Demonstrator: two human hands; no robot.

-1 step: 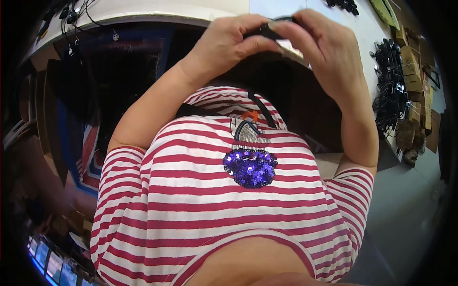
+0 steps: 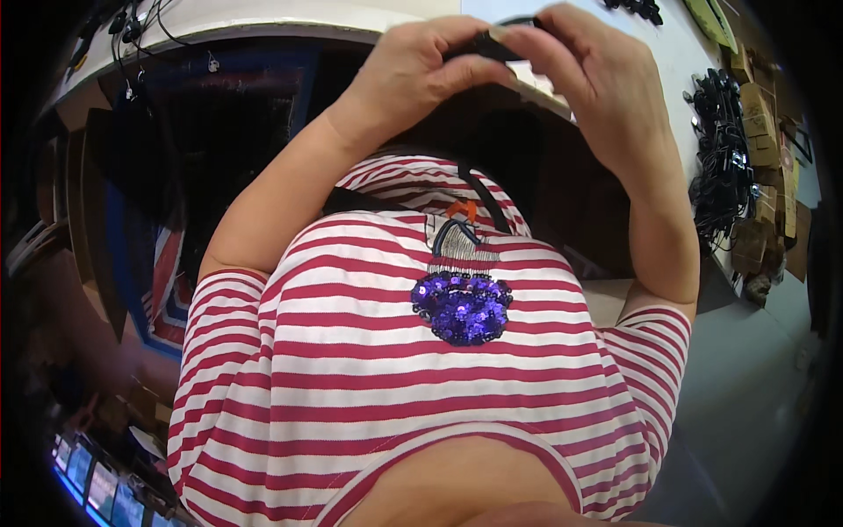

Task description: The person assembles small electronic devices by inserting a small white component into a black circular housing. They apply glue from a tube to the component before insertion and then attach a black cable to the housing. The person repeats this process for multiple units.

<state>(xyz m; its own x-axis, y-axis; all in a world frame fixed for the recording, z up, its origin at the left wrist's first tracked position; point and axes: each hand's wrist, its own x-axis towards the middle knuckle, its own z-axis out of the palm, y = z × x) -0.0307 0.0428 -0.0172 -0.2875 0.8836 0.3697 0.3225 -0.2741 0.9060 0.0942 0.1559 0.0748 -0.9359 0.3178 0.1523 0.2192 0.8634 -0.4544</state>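
Above the table's near edge, my left hand and my right hand meet at the top of the head view. Between them is a black cable, mostly hidden by the fingers. A thin dark loop of it arches up behind the fingertips. My left thumb and fingers are closed on its left part. The right thumb presses near its middle, and the right fingers curl around the far side. What is on the cable's ends cannot be seen.
On the white table to the right lies a thick bundle of black cables. Beside it stand several cardboard boxes. More black cables with small connectors hang over the table edge at the far left.
Both hands have risen very slightly with the cable. More of its thin loop shows beside the right fingers.
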